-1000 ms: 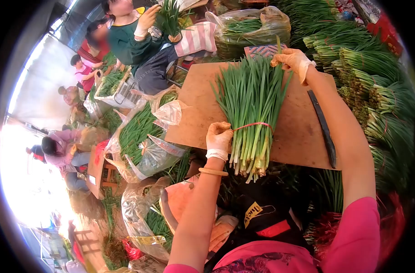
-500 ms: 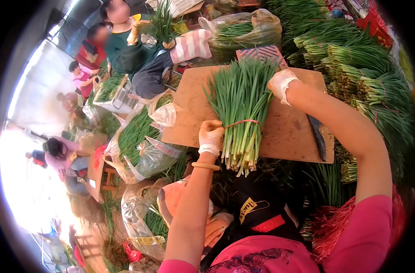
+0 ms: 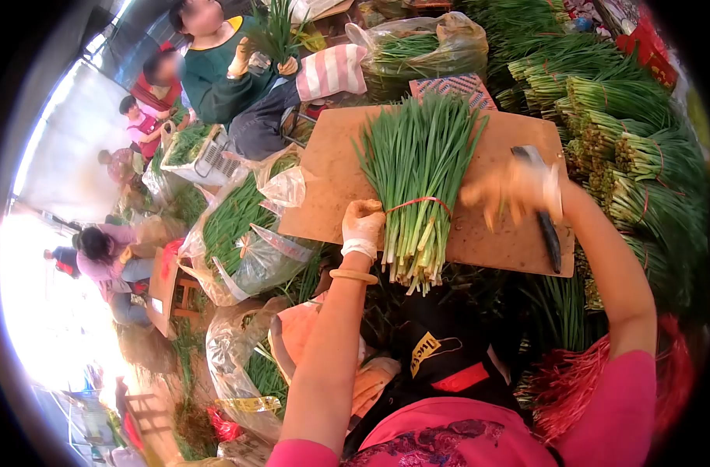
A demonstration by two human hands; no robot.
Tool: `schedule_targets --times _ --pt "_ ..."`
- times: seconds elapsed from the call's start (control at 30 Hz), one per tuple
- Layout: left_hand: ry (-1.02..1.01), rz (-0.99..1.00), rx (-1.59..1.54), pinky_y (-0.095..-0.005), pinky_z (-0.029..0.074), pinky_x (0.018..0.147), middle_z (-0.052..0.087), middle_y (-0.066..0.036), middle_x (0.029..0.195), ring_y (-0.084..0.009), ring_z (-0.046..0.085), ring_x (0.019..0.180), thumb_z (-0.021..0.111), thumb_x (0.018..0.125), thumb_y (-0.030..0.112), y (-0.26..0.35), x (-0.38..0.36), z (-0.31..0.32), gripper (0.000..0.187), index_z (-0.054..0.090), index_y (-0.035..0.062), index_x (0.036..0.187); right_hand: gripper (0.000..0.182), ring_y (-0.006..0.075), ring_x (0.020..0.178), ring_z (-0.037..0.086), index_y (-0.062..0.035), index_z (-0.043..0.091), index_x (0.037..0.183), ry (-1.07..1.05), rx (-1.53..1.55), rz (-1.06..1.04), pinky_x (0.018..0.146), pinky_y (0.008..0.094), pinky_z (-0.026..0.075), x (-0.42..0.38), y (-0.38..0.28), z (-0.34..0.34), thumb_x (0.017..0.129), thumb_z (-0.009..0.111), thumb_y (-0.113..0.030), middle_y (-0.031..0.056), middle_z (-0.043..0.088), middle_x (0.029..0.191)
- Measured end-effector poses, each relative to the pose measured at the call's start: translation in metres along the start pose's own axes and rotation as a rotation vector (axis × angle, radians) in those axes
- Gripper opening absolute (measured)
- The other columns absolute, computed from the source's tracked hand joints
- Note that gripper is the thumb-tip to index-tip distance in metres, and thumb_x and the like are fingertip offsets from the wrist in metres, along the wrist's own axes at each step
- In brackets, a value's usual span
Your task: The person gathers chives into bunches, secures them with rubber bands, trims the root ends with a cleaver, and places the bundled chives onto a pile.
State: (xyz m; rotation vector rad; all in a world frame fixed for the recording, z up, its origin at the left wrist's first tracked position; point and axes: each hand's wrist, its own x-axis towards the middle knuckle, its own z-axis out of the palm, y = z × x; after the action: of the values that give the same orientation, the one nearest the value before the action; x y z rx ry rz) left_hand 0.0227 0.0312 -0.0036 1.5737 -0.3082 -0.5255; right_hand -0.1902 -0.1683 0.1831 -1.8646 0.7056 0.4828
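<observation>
- Left hand [image 3: 362,226], in a pale glove, clenched around the bunch of green chives [image 3: 417,183] at its tied neck, beside the red band [image 3: 417,202] that rings the stalks.
- Bunch of green chives: lies on the cutting board [image 3: 332,171], leaf tips fanned towards the far edge, cut root ends overhanging the near edge.
- Right hand [image 3: 518,187], gloved and motion-blurred, over the right part of the board, directly at the knife [image 3: 543,210]; the blur hides whether the fingers grip the handle, so its grasp cannot be told.
- Knife: dark blade, lying lengthwise near the board's right edge.
- Bangle [image 3: 353,275] on the left wrist; pink sleeves at both upper arms.
- Dark apron [image 3: 441,350] below the board, bearing a yellow label [image 3: 427,347]; its lettering is too small to read.
- Stacked chive bundles [image 3: 627,132] to the right of the board, each tied.
- Clear plastic bags of greens [image 3: 246,233] to the left of the board.
- Other seated people [image 3: 215,70] beyond, one holding a bunch of greens.
</observation>
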Motion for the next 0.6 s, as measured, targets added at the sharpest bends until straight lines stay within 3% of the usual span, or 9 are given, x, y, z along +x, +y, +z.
schedule_targets --times 0.03,0.07,0.17,0.3,0.33,0.43,0.47,0.57,0.6 --pt "0.0 0.012 0.038 -0.0245 0.043 0.054 0.061 -0.005 0.084 -0.0121 0.054 0.063 0.061 0.074 -0.006 -0.001 0.0 -0.002 0.021 0.056 0.0032 0.093 0.038 0.0188 0.076 0.064 -0.0137 0.062 0.122 -0.069 -0.305 -0.09 0.065 0.0359 0.053 0.009 0.035 0.012 0.09 0.054 -0.034 0.0106 0.068 0.103" --pt "-0.011 0.017 0.041 -0.0247 0.043 0.055 0.061 -0.006 0.085 -0.0124 0.054 0.064 0.061 0.074 -0.006 0.0 0.0 -0.004 0.021 0.056 0.0033 0.093 0.04 0.0229 0.087 0.065 -0.0123 0.061 0.121 0.045 -0.771 -0.045 0.079 0.0369 0.052 -0.005 0.026 0.025 0.089 0.054 -0.035 0.0125 0.066 0.108" --pt "-0.035 0.029 0.045 -0.0254 0.046 0.059 0.061 -0.006 0.087 -0.0132 0.056 0.068 0.061 0.074 -0.006 0.004 -0.003 -0.002 0.021 0.057 0.0034 0.092 0.041 0.0249 0.094 0.064 -0.011 0.06 0.122 0.235 -0.778 -0.205 0.085 0.0352 0.049 0.022 0.065 0.029 0.087 0.056 -0.031 0.0139 0.063 0.113" --pt "-0.012 0.035 0.05 -0.0259 0.047 0.063 0.061 -0.005 0.087 -0.0136 0.058 0.073 0.062 0.074 -0.006 0.004 -0.003 -0.003 0.021 0.057 0.0034 0.092 0.031 0.0269 0.1 0.06 -0.0085 0.065 0.108 0.484 -0.537 -0.334 0.088 0.0352 0.047 0.041 0.066 0.05 0.085 0.057 -0.027 0.0119 0.064 0.101" --pt "-0.013 0.038 0.055 -0.0259 0.048 0.064 0.061 -0.005 0.087 -0.0137 0.058 0.075 0.062 0.074 -0.006 0.007 -0.003 -0.002 0.021 0.057 0.0033 0.093 0.027 0.0279 0.097 0.06 -0.0061 0.065 0.098 0.515 -0.492 -0.39 0.085 0.0367 0.047 0.051 0.067 0.057 0.085 0.058 -0.028 0.011 0.064 0.095" --pt "0.022 -0.056 0.12 -0.0278 0.049 0.072 0.062 -0.006 0.09 -0.0151 0.058 0.078 0.061 0.072 -0.008 0.02 -0.009 0.0 0.021 0.057 0.0026 0.089 0.029 0.0311 0.099 0.059 -0.0047 0.063 0.095 0.443 -0.596 -0.405 0.084 0.0404 0.046 0.082 0.067 0.071 0.085 0.058 -0.031 0.0096 0.063 0.108" --pt "0.024 -0.04 0.122 -0.0276 0.049 0.071 0.063 -0.006 0.089 -0.015 0.058 0.077 0.061 0.072 -0.007 0.016 -0.006 -0.001 0.02 0.057 0.0026 0.089 0.024 0.0268 0.091 0.06 -0.0034 0.061 0.083 0.471 -0.368 -0.43 0.08 0.0395 0.046 0.092 0.073 0.076 0.085 0.058 -0.027 0.0088 0.064 0.095" --pt "0.042 -0.011 0.121 -0.027 0.048 0.067 0.063 -0.006 0.089 -0.0146 0.057 0.072 0.062 0.072 -0.006 -0.002 0.007 -0.013 0.021 0.058 0.0027 0.09 0.017 0.0186 0.081 0.059 -0.0042 0.061 0.078 0.527 0.582 -0.664 0.075 0.0347 0.046 0.06 0.056 0.067 0.085 0.058 -0.019 0.0055 0.063 0.083" --pt "0.05 -0.016 0.119 -0.0267 0.048 0.066 0.063 -0.006 0.089 -0.0145 0.057 0.071 0.063 0.071 -0.005 -0.006 0.01 -0.016 0.021 0.058 0.0026 0.09 0.015 0.0153 0.079 0.058 -0.0042 0.062 0.078 0.659 0.471 -0.773 0.074 0.0311 0.045 0.048 0.059 0.06 0.086 0.058 -0.017 0.0045 0.062 0.08"
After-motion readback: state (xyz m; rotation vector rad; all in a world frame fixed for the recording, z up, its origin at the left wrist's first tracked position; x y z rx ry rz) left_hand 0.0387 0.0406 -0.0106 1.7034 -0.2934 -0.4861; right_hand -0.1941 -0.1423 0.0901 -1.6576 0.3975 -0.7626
